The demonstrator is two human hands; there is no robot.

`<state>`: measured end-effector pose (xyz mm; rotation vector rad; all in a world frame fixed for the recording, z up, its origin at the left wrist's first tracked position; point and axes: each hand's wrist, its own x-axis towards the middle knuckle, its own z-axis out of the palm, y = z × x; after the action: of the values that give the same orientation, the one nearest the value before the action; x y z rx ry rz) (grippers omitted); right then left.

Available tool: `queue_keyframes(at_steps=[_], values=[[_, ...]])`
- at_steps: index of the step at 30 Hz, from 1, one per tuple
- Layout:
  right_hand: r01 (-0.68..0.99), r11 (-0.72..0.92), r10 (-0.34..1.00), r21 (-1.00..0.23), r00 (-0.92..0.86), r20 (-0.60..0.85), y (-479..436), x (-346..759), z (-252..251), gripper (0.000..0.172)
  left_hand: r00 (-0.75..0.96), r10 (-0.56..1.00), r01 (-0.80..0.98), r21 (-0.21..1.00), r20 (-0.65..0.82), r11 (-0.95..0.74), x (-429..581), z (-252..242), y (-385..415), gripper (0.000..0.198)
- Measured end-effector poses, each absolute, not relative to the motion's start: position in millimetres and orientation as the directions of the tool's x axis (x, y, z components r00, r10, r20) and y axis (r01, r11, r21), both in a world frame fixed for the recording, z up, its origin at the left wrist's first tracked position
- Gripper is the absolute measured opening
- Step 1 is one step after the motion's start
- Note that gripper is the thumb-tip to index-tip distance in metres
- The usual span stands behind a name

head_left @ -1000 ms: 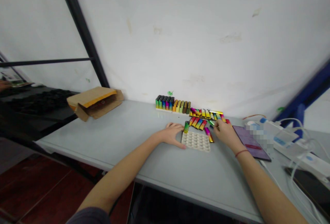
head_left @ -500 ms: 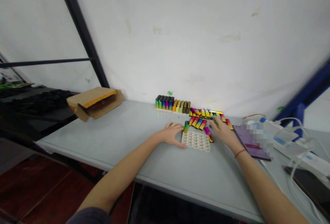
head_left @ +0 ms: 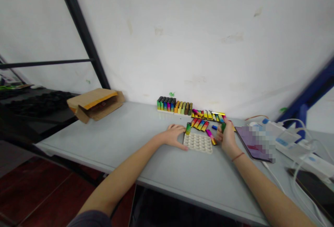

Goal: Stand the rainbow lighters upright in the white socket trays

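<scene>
The right hand grips a small glossy green plastic lighter; the left hand rests open against the white dimpled tray.

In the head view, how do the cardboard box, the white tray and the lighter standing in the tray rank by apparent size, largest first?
1. box
2. tray
3. lighter
The box lies farther off yet looks largest, so nearness does not blur this order.
</scene>
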<state>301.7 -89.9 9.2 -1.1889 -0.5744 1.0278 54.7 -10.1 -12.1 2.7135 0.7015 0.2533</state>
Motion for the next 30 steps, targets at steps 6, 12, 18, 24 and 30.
queue_keyframes(at_steps=[6,12,18,24,30], values=[[-0.429,-0.112,0.884,-0.897,0.370,-0.287,-106.0,265.4,22.9,0.055,0.858,0.509,0.456,0.352,0.070,-0.817,54.8,-9.8,-12.4,0.086],[-0.363,0.050,0.900,-0.930,0.420,-0.116,-92.7,277.5,7.5,0.058,0.859,0.506,0.454,0.347,0.075,-0.821,54.4,-9.5,-12.3,0.084],[-0.335,0.058,0.922,-0.940,0.379,-0.078,-89.6,280.1,3.5,0.060,0.859,0.505,0.454,0.338,0.079,-0.825,54.9,-9.8,-12.2,0.083],[-0.405,-0.033,0.892,-0.914,0.401,-0.210,-90.7,276.4,10.8,0.055,0.861,0.503,0.453,0.335,0.077,-0.826,55.2,-10.2,-11.6,0.083],[-0.380,-0.015,0.856,-0.925,0.473,-0.209,-88.6,275.7,10.9,0.046,0.863,0.500,0.449,0.344,0.076,-0.825,54.7,-9.4,-12.0,0.086]])
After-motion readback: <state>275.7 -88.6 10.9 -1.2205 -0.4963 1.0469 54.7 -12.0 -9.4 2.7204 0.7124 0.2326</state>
